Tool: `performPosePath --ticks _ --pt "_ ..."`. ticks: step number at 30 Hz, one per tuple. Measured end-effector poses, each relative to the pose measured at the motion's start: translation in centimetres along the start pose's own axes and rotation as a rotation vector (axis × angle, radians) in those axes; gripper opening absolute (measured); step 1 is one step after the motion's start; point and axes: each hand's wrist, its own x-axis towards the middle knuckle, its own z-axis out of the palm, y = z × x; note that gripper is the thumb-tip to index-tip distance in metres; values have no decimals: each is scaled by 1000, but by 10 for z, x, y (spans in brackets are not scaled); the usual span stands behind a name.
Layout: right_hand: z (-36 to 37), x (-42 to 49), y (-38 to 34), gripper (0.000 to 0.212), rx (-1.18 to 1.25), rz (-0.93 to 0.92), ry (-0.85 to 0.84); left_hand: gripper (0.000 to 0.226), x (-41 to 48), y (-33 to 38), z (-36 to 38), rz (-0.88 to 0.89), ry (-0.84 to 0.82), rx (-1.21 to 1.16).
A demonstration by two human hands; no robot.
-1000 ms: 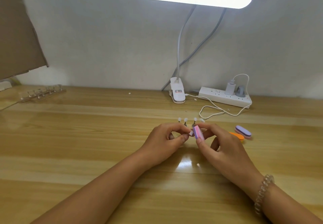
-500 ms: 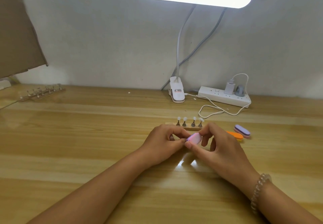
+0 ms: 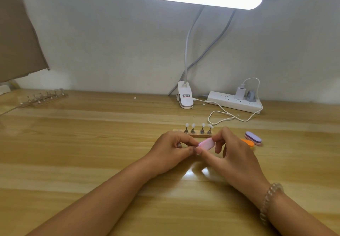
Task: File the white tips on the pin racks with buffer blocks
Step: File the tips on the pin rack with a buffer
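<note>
The pink buffer block point(image 3: 207, 144) sits just in front of the near pin rack point(image 3: 197, 135), lifted off the desk point(image 3: 92, 143) about midway between its left and right edges. The right hand point(image 3: 237, 162) grips it between thumb and forefinger, and the other fingers hang loosely spread. The left hand point(image 3: 171, 152) has its fingers curled, with thumb and forefinger pinched together right at the block's left end. What they pinch is hidden, so I cannot tell whether it is a pin or nothing at all.

Four white tips point(image 3: 193, 125) stand upright on the rack behind the hands, apart from the block. The step in hand looks like filing one tip held off the rack, and the rack's bare left end fits that reading.

Next the block needs short, light strokes across a tip — the left hand must keep the small piece steady, and the block has to be angled so its flat face meets the tip's edge.

A purple block point(image 3: 253, 138) and an orange block point(image 3: 247, 141) lie just right of the hands. A second rack point(image 3: 42, 98) rests near the far left corner, and a lamp clip point(image 3: 184, 95) and a power strip point(image 3: 233, 103) sit along the far edge.
</note>
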Motion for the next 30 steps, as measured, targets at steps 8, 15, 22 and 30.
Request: performPosePath --ticks 8,15,22,30 --pt "-1 3 1 42 -8 37 33 18 1 -1 0 3 -10 -2" --pt "-1 5 3 44 -19 68 51 18 1 0 0 8 -9 15" --pt "4 -2 -2 48 -105 -39 7 17 2 0 0 -10 15 10" --pt "-3 3 4 28 178 22 73 14 1 1 0 14 -25 21"
